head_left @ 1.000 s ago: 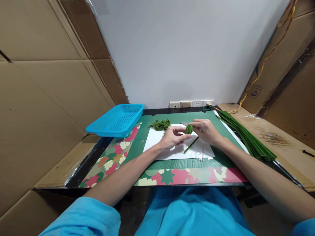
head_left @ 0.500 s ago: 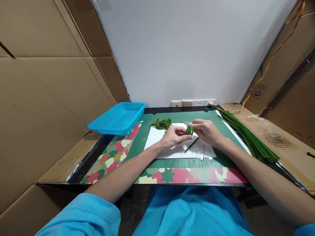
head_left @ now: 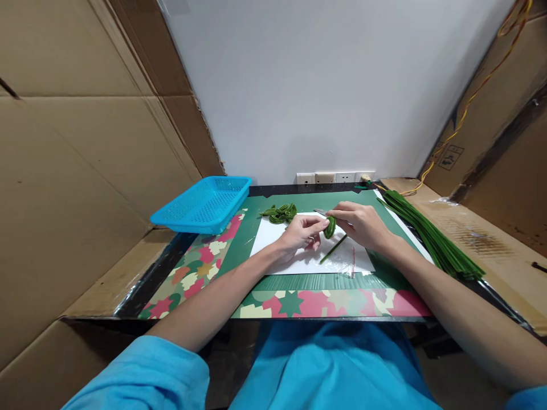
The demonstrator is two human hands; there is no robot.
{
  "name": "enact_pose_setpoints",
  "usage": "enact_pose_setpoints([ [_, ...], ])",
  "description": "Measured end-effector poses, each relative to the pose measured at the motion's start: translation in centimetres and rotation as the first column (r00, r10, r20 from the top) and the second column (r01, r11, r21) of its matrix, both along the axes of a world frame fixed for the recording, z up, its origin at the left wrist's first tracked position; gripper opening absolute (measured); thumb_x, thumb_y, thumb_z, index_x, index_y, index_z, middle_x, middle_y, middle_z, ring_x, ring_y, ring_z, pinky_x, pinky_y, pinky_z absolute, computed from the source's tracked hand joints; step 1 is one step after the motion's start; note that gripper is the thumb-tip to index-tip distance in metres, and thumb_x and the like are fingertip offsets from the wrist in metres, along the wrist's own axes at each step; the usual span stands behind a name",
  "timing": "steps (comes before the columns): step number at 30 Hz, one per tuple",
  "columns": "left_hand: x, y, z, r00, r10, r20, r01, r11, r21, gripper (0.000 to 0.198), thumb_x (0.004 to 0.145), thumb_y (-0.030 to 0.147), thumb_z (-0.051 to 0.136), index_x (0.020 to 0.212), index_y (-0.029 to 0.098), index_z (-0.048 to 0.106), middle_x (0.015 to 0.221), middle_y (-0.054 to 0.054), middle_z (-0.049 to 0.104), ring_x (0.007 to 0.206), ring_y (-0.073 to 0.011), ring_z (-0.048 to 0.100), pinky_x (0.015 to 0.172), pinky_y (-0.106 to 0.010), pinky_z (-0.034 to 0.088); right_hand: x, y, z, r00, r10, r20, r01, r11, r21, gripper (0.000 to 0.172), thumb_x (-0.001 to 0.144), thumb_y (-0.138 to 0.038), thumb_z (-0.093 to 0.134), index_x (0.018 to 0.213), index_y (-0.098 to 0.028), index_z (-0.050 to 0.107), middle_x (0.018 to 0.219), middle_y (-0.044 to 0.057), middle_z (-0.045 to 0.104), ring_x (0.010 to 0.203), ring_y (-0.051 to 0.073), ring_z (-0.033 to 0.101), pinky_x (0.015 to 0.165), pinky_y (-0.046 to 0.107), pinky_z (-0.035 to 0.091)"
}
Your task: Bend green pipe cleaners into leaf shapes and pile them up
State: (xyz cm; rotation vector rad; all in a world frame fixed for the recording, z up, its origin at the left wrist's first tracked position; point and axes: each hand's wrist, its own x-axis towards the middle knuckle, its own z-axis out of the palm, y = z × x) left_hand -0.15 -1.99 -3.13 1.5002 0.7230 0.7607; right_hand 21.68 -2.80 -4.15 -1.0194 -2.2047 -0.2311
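Note:
Between my two hands stands a green leaf-shaped piece, apparently bent from fuzzy pipe cleaner. My left hand pinches its top end between thumb and forefinger, the other fingers loosely curled. My right hand is closed beside that end; from its fingertips juts the grey metal tip of a tool, its handle hidden in the hand. A short straight green pipe cleaner lies on the white sheet below. Behind my left hand is a small pile of similar green leaf shapes.
A blue perforated basket stands at the left. On the right lies a bundle of long green pipe cleaners. A thin red strip rests on the sheet, over a green mat. Wall sockets line the back; cardboard encloses both sides.
My left fingers have shifted from the side of the leaf-shaped piece up to its top end, and the piece has turned slightly. My right hand has stayed nearly in place, with the metal tip still showing.

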Motion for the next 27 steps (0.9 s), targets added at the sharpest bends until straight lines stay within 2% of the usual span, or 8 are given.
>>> enact_pose_setpoints([
  [3, 0.1, -0.1, -0.1, 0.999, 0.032, 0.005, -0.032, 0.999, 0.013, 0.046, 0.076, 0.053, 0.084, 0.095, 0.013, 0.074, 0.072, 0.0, 0.064, 0.047, -0.0069, 0.058, 0.042, -0.019, 0.035, -0.4, -0.2, 0.1, 0.998, -0.015, -0.064, 0.016, 1.0, 0.008, 0.029, 0.101, -0.018, 0.052, 0.118, -0.026, 0.075, 0.107, 0.008, 0.076, 0.086, 0.02, 0.068, 0.062, 0.029, 0.043],
  [6, 0.3, -0.1, -0.1, 0.993, 0.112, 0.021, -0.112, 0.994, 0.014, 0.05, 0.074, 0.053, 0.086, 0.1, 0.012, 0.073, 0.075, -0.002, 0.067, 0.046, -0.0104, 0.062, 0.037, -0.02, 0.036, -1.0, -0.3, 0.5, 0.959, -0.047, -0.278, 0.036, 0.998, -0.042, 0.025, 0.1, -0.021, 0.055, 0.118, -0.023, 0.071, 0.109, 0.008, 0.075, 0.08, 0.019, 0.068, 0.063, 0.029, 0.047],
  [9, 0.3, 0.3, -0.3, 0.974, 0.219, 0.061, -0.221, 0.975, 0.02, 0.051, 0.07, 0.051, 0.09, 0.096, 0.011, 0.072, 0.086, -0.006, 0.072, 0.047, -0.0113, 0.064, 0.033, -0.02, 0.037, -1.6, -0.3, 0.7, 0.886, -0.032, -0.463, -0.045, 0.987, -0.155, 0.014, 0.098, -0.027, 0.058, 0.1, -0.02, 0.07, 0.095, 0.007, 0.074, 0.072, 0.017, 0.066, 0.057, 0.026, 0.048],
  [12, 0.2, 0.7, -0.7, 0.956, 0.28, 0.089, -0.284, 0.958, 0.032, 0.049, 0.069, 0.047, 0.091, 0.095, 0.011, 0.073, 0.094, -0.008, 0.074, 0.046, -0.0085, 0.062, 0.033, -0.02, 0.039, -2.1, -0.3, 0.7, 0.89, 0.029, -0.454, -0.159, 0.955, -0.251, 0.016, 0.096, -0.029, 0.058, 0.088, -0.02, 0.069, 0.086, 0.005, 0.074, 0.072, 0.018, 0.066, 0.056, 0.025, 0.048],
  [16, 0.1, 1.0, -0.9, 0.944, 0.307, 0.123, -0.314, 0.949, 0.04, 0.049, 0.069, 0.049, 0.091, 0.097, 0.012, 0.074, 0.082, -0.004, 0.072, 0.044, -0.0077, 0.058, 0.032, -0.02, 0.036, -2.5, -0.6, 0.3, 0.895, 0.062, -0.442, -0.222, 0.922, -0.319, 0.014, 0.092, -0.024, 0.059, 0.092, -0.019, 0.072, 0.087, 0.005, 0.075, 0.076, 0.018, 0.069, 0.059, 0.025, 0.049],
  [21, 0.3, 0.9, -0.8, 0.92, 0.364, 0.147, -0.376, 0.925, 0.061, 0.051, 0.066, 0.049, 0.092, 0.096, 0.012, 0.074, 0.063, 0.002, 0.063, 0.043, -0.0065, 0.052, 0.035, -0.018, 0.033, -2.9, -1.0, 0.5, 0.849, 0.032, -0.528, -0.242, 0.911, -0.335, 0.014, 0.09, -0.027, 0.063, 0.096, -0.018, 0.072, 0.091, 0.005, 0.076, 0.079, 0.018, 0.07, 0.063, 0.026, 0.052],
  [27, 0.4, 0.1, -0.4, 0.927, 0.333, 0.174, -0.336, 0.942, -0.013, 0.046, 0.068, 0.051, 0.09, 0.089, 0.014, 0.073, 0.064, 0.003, 0.059, 0.047, -0.0065, 0.052, 0.036, -0.018, 0.032, -3.2, -1.1, 0.5, 0.786, -0.008, -0.618, -0.273, 0.893, -0.358, 0.023, 0.091, -0.04, 0.069, 0.093, -0.018, 0.07, 0.083, 0.006, 0.074, 0.075, 0.02, 0.07, 0.061, 0.029, 0.053],
])
